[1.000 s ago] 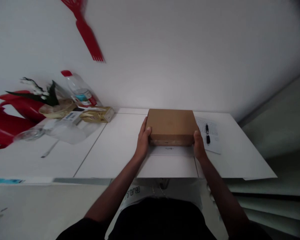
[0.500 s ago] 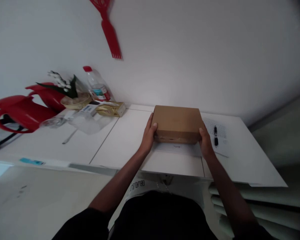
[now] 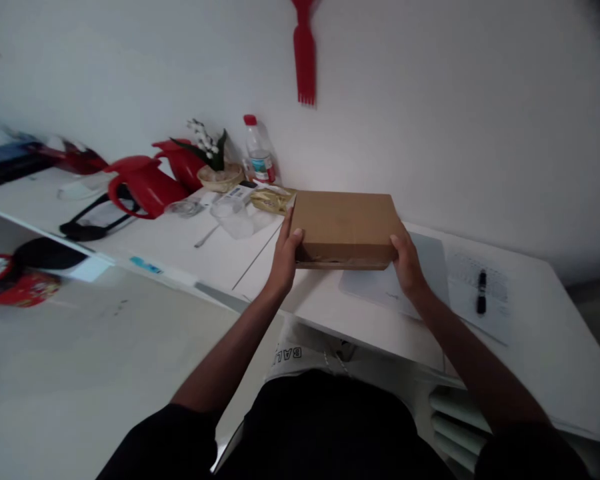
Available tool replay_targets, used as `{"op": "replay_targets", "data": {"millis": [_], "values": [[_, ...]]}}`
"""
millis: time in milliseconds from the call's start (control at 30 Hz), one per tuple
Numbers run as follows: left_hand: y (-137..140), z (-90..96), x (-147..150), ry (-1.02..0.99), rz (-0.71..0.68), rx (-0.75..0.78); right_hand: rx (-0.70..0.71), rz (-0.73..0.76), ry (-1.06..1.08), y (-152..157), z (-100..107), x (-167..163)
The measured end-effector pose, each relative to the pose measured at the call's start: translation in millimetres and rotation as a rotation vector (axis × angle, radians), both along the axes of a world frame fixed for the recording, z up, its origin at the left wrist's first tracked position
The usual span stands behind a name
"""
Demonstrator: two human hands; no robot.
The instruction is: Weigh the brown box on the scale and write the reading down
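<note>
Between my two hands is a brown cardboard box point(image 3: 345, 223), closed and held level above the white table point(image 3: 320, 293). My left hand point(image 3: 285, 257) grips its left side, thumb on the front edge. On the right side my right hand point(image 3: 407, 263) holds it the same way. Both hands' other fingers are partly hidden along the box sides. Below the box and partly covered by it lies a flat silver-grey slab point(image 3: 425, 260) like a closed laptop. A printed sheet point(image 3: 500, 280) with a black pen point(image 3: 481, 293) on it lies to the right.
Left of the box are a gold packet point(image 3: 270, 200), a clear plastic container point(image 3: 237, 220), a spoon point(image 3: 207, 237), a bottle point(image 3: 260, 157), a potted plant point(image 3: 220, 175) and red pitchers point(image 3: 147, 187). A red utensil point(image 3: 305, 60) hangs on the wall. The table's front edge runs close to my body.
My view has swung left, showing more of the table's left end. The box in both hands has moved left relative to the table, off the laptop-like slab's middle, and more of that slab shows.
</note>
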State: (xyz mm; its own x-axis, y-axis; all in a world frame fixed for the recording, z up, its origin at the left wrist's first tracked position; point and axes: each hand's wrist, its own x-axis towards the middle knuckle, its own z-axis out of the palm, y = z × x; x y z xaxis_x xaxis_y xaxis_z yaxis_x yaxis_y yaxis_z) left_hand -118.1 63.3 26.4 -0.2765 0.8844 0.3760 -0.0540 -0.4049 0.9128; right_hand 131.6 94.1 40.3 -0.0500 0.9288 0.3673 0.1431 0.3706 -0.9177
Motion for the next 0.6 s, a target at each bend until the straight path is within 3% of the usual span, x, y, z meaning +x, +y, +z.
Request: {"op": "replay_targets", "data": {"millis": [233,600], "values": [[-21.1,-2.9,-55.3,-0.001,0.168,-0.029,-0.015,0.138,-0.014,5.9,12.9,-63.2],[-47.5,-23.4,-90.8,-0.005,0.320,-0.112,-0.102,0.268,-0.057,14.8,-18.0,-105.3]]}}
